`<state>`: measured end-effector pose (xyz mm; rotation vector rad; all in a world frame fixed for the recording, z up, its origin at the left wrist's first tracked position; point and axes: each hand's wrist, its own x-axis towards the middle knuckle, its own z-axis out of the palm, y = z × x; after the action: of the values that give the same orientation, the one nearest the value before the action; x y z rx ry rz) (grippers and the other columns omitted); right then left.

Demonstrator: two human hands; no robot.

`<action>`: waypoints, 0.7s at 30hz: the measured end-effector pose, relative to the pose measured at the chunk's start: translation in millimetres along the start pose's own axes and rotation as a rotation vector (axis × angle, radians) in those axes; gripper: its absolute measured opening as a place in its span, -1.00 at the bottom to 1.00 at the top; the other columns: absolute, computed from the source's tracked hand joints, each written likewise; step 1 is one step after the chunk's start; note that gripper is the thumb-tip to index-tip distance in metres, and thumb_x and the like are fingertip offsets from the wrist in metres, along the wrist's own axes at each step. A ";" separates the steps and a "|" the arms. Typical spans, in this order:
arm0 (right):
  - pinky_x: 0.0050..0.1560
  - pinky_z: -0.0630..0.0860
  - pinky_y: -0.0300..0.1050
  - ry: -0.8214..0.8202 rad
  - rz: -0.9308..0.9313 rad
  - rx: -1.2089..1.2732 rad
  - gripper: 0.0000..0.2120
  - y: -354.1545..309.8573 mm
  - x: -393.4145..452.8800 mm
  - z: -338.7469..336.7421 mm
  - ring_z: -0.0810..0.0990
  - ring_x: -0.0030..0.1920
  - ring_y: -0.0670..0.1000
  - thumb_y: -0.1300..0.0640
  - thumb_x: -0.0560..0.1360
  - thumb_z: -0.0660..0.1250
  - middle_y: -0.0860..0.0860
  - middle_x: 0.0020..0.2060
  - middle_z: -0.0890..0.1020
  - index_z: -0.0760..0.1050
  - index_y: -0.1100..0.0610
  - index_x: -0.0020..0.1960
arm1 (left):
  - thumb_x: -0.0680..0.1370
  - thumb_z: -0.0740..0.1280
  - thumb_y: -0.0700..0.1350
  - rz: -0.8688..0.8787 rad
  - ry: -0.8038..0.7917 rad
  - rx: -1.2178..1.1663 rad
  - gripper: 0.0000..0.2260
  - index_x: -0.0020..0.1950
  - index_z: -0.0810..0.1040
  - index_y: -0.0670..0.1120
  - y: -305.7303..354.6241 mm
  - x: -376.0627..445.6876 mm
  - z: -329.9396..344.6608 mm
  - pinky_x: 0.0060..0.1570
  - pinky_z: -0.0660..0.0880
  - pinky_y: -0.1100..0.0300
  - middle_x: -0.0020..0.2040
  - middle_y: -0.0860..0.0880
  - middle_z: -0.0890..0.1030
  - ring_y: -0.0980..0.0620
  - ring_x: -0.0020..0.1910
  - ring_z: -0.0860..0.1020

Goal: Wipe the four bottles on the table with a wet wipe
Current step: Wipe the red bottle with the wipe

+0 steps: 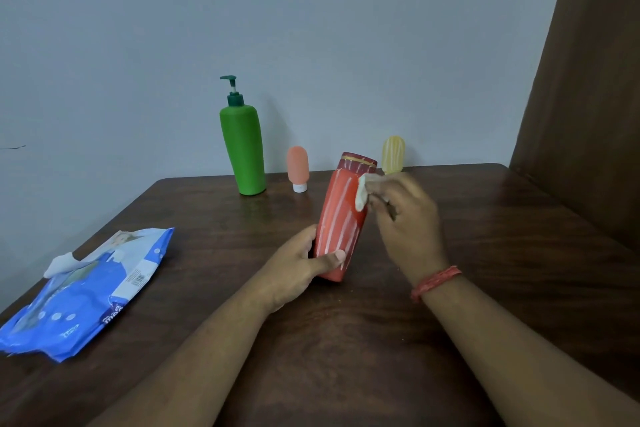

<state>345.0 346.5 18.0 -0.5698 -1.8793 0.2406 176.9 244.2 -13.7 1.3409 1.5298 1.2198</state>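
Observation:
My left hand (304, 263) grips the lower part of a red bottle (341, 218) with white stripes and a dark red cap, holding it tilted over the brown table (311, 340). My right hand (405, 218) pinches a white wet wipe (362, 192) against the bottle's upper right side. Along the table's far edge stand a tall green pump bottle (244, 146), a small orange tube bottle (298, 165) on its white cap, and a small yellow striped bottle (393, 154), partly hidden behind the red bottle and my right hand.
A blue wet-wipe pack (86, 295) lies at the table's left edge with a white wipe sticking out of its opening. A grey wall stands behind the table. A brown curtain (588, 97) hangs at the right.

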 end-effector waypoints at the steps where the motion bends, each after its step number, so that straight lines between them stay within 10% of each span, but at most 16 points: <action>1: 0.11 0.55 -0.24 -0.058 -0.042 0.002 -0.87 -2.9 -3.2 2.6 0.58 0.09 -0.08 0.33 0.52 0.40 0.02 0.05 0.62 0.64 0.17 0.03 | 0.47 0.49 0.09 0.011 0.024 -0.035 -0.44 0.42 0.41 0.05 0.2 0.0 -1.3 0.38 0.44 0.07 0.29 0.10 0.60 0.14 0.28 0.55; 21: 0.13 0.61 -0.07 0.059 0.074 0.054 -0.83 -4.3 -0.5 1.2 0.58 0.13 -0.05 0.30 0.55 0.38 0.02 0.07 0.61 0.64 0.16 0.11 | 0.45 0.49 0.09 -0.008 -0.080 0.016 -0.42 0.42 0.38 0.09 -7.3 4.5 -10.0 0.29 0.49 0.16 0.28 0.09 0.60 0.15 0.26 0.56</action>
<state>342.8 342.7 19.0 -0.6043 -1.7917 0.3192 164.7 246.8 -17.9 1.3761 1.4898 1.1377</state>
